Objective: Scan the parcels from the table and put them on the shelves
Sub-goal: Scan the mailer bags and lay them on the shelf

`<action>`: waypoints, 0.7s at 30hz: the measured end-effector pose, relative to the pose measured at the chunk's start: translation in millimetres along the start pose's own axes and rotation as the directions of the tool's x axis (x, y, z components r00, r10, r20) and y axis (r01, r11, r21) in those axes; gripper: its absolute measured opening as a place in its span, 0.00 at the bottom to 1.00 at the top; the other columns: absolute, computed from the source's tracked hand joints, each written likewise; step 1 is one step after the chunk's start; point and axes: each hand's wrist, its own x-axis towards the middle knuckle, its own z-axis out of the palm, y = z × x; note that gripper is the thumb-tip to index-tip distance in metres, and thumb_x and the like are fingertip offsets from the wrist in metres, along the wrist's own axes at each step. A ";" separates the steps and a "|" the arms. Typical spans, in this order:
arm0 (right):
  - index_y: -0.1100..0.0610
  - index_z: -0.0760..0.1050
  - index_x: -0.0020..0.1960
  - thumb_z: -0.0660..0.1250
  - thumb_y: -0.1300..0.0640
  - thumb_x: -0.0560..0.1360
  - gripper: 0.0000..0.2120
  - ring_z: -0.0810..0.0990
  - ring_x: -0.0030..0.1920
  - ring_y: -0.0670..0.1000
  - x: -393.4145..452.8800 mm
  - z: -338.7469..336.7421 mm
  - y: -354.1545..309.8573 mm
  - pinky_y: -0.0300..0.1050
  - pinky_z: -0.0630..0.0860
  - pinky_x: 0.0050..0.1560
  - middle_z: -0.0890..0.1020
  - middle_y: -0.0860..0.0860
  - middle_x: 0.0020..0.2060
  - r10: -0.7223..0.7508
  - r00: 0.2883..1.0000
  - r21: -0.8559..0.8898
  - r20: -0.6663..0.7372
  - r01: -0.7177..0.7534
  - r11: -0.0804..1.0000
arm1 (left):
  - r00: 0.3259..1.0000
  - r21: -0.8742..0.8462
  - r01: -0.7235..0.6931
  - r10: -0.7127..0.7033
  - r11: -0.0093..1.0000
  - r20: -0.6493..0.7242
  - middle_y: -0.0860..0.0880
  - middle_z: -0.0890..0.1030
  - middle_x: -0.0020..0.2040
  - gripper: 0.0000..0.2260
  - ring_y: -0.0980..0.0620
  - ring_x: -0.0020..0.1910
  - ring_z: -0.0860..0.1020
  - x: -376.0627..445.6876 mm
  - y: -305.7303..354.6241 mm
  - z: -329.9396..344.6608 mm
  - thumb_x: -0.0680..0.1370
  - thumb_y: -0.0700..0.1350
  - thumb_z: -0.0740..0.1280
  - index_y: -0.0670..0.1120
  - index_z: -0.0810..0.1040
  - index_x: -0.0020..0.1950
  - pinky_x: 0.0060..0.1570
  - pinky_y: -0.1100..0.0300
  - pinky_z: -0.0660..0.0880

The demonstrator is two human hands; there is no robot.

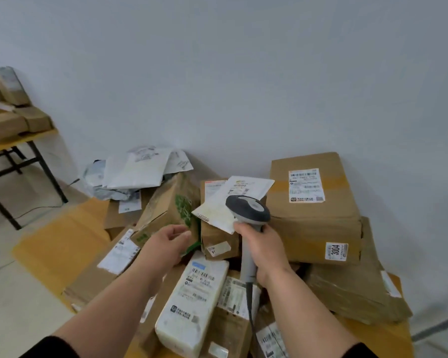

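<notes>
A yellow-topped table [62, 244] heaped with parcels is seen from above, from a camera worn on a person's head, with both bare forearms reaching forward over the heap. A grey handheld barcode scanner with a dark oval head [247, 210] is gripped by the right hand [263, 250]; its fingers are curled round the pale handle, and a dark cable trails down from the handle toward the viewer. The scanner's head is pointed away from the viewer, toward a flat white padded mailer [233, 202] lying tilted on the pile just beyond and to the left of it.

The left hand [167, 245] is held out with the fingers loosely bent and slightly spread, holding nothing. Its fingertips [185, 235] are touching or nearly touching a brown cardboard box printed with green leaves [168, 208]; which of the two cannot be told. That box lies directly ahead of the fingers, tipped on the heap, with its long axis running from lower left up to upper right, away from the viewer. The left hand is clearly the nearer one to it.

A long white plastic-wrapped parcel with a printed label [194, 301] lies between the two forearms, its length running toward the viewer. A large brown carton with a white shipping label [313, 208] is stacked to the right, against the pale wall. No shelves are in view. The next move is judged to be a grasp of the leaf-printed box by the left hand.
</notes>
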 end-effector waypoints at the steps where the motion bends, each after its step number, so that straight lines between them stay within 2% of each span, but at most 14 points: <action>1: 0.51 0.79 0.50 0.74 0.54 0.73 0.07 0.81 0.51 0.55 7.3 6.1 -1.1 0.51 0.77 0.50 0.83 0.53 0.49 0.015 1.000 0.006 0.002 -0.015 1.000 | 1.000 -0.001 0.007 -0.007 1.000 0.010 0.49 0.82 0.54 0.10 0.51 0.53 0.80 8.0 3.4 -0.4 0.81 0.47 0.67 0.50 0.78 0.62 0.56 0.52 0.78; 3: 0.52 0.79 0.51 0.74 0.54 0.73 0.08 0.80 0.49 0.55 20.8 17.2 -1.0 0.48 0.74 0.48 0.82 0.54 0.49 0.053 0.999 0.016 0.005 -0.053 0.998 | 0.999 -0.001 0.022 -0.022 1.000 0.040 0.50 0.82 0.53 0.09 0.51 0.53 0.80 25.5 11.5 -1.1 0.81 0.47 0.67 0.51 0.79 0.61 0.58 0.50 0.79; 7: 0.54 0.79 0.52 0.74 0.52 0.73 0.10 0.80 0.49 0.53 37.2 33.4 1.4 0.49 0.75 0.50 0.83 0.53 0.49 0.125 0.991 -0.016 -0.046 -0.126 0.992 | 0.987 0.045 0.052 -0.058 0.998 0.152 0.50 0.82 0.53 0.07 0.52 0.52 0.80 52.9 26.1 -3.2 0.81 0.48 0.66 0.53 0.79 0.58 0.55 0.52 0.80; 9: 0.53 0.79 0.52 0.73 0.54 0.74 0.08 0.81 0.48 0.51 39.5 37.6 1.5 0.46 0.77 0.46 0.84 0.50 0.47 0.129 0.987 0.025 -0.090 -0.128 0.991 | 0.975 0.028 0.035 -0.041 0.999 0.220 0.49 0.82 0.54 0.08 0.52 0.53 0.80 62.1 29.6 -5.5 0.81 0.47 0.67 0.51 0.79 0.59 0.55 0.53 0.80; 11: 0.52 0.80 0.53 0.74 0.56 0.74 0.08 0.82 0.48 0.51 39.3 39.3 2.2 0.47 0.78 0.46 0.85 0.49 0.46 0.116 0.985 0.066 -0.129 -0.108 0.992 | 0.968 0.051 -0.047 0.033 0.998 0.248 0.51 0.82 0.53 0.08 0.55 0.52 0.80 69.2 33.2 -7.9 0.81 0.47 0.66 0.50 0.79 0.60 0.49 0.59 0.79; 14: 0.51 0.81 0.53 0.75 0.56 0.74 0.09 0.83 0.50 0.52 31.9 38.2 2.3 0.53 0.79 0.55 0.86 0.49 0.47 0.072 0.984 0.077 -0.163 -0.060 0.995 | 0.965 0.146 -0.238 0.217 0.960 0.149 0.60 0.78 0.51 0.10 0.63 0.47 0.75 79.8 41.4 -12.6 0.82 0.48 0.65 0.54 0.75 0.63 0.38 0.69 0.68; 17: 0.51 0.82 0.52 0.75 0.59 0.73 0.08 0.84 0.48 0.53 16.8 32.4 1.3 0.53 0.79 0.53 0.87 0.50 0.45 0.009 0.984 0.101 -0.178 0.009 0.995 | 0.938 0.200 -0.347 0.336 0.916 0.091 0.62 0.77 0.48 0.14 0.65 0.46 0.74 88.9 50.2 -16.6 0.80 0.50 0.66 0.54 0.75 0.66 0.37 0.68 0.67; 19: 0.52 0.83 0.52 0.75 0.61 0.73 0.09 0.84 0.50 0.56 5.0 27.2 0.9 0.56 0.79 0.55 0.87 0.51 0.44 -0.024 0.981 0.134 -0.194 0.051 0.990 | 0.911 0.238 -0.413 0.393 0.879 0.129 0.61 0.76 0.47 0.18 0.63 0.43 0.74 91.4 54.3 -16.0 0.80 0.51 0.66 0.54 0.73 0.69 0.37 0.67 0.69; 21: 0.54 0.82 0.55 0.78 0.60 0.69 0.15 0.83 0.54 0.60 -8.1 21.6 2.0 0.61 0.79 0.59 0.86 0.55 0.48 -0.047 0.980 0.181 -0.193 0.083 0.980 | 0.901 0.168 -0.420 0.388 0.892 0.191 0.62 0.73 0.47 0.18 0.64 0.42 0.73 89.1 58.9 -12.2 0.80 0.49 0.67 0.52 0.71 0.69 0.34 0.70 0.69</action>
